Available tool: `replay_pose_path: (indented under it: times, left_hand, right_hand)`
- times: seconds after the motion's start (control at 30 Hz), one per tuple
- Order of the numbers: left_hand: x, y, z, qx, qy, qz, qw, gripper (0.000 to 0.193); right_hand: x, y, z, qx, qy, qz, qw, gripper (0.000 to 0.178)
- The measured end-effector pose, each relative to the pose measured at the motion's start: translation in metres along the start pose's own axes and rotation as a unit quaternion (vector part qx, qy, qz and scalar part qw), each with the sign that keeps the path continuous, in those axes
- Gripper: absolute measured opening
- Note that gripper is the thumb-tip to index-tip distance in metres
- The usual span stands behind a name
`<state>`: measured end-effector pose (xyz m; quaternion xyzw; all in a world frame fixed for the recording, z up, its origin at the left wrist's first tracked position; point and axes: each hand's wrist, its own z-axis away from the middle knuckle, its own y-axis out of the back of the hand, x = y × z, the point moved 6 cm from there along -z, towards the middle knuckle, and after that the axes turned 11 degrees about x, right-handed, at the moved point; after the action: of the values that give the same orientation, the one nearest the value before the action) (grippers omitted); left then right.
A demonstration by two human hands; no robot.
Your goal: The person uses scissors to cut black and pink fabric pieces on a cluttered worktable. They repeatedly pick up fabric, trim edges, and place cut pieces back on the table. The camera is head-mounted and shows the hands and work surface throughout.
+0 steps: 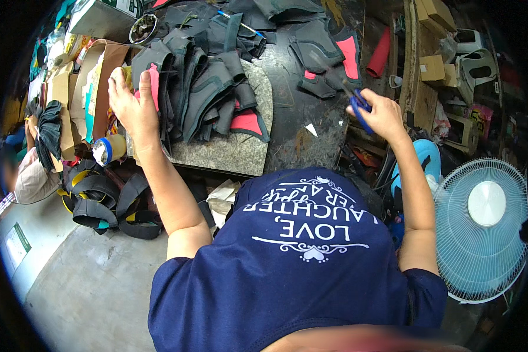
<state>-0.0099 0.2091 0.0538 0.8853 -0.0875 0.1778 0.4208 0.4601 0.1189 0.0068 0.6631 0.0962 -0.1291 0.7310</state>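
Note:
My left hand (134,111) stands upright at the left side of a stack of dark grey fabric pieces (205,97). Its fingers are stretched out, and the thumb is close to a pink patch on the stack; whether it touches is hard to tell. The stack lies on a speckled grey board (234,154) at the table's near edge. On the right, my right hand (383,117) is closed around the blue handles of a pair of scissors (362,109). Their blades point up and left, near more dark cut pieces (318,50) with pink parts.
A blue-and-white pen (240,24) lies among far scraps. A white paper scrap (311,129) rests on the dark table (290,141). Cardboard (108,64) and a jar (108,149) stand left, above black straps (100,199). A fan (481,229) is at right. Another person (34,176) is far left.

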Motion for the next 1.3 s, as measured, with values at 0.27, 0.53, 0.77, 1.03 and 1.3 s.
replay_pose_path:
  times: [0.27,0.53,0.77,1.03,1.3]
  left_hand:
    - [0.152,-0.010,0.080,-0.008,-0.206,0.239,0.949,0.033]
    - [0.193,-0.075,0.134,-0.249,-0.078,0.310,0.914,0.035]
    - [0.190,-0.094,0.147,-0.277,-0.064,0.264,0.922,0.045]
    - [0.200,-0.145,0.163,-0.313,0.020,0.223,0.923,0.057]
    - [0.188,-0.136,0.153,-0.351,0.209,0.444,0.798,0.043]
  right_hand:
    - [0.001,0.014,0.019,-0.019,0.019,0.156,0.987,0.046]
    - [-0.001,-0.011,0.014,-0.040,0.026,0.176,0.983,0.041]
    - [0.024,-0.045,0.028,-0.203,-0.203,-0.222,0.932,0.036]
    - [0.036,-0.023,0.026,-0.129,-0.150,-0.229,0.953,0.027]
    - [0.053,-0.051,0.031,-0.110,-0.190,-0.305,0.927,0.039]
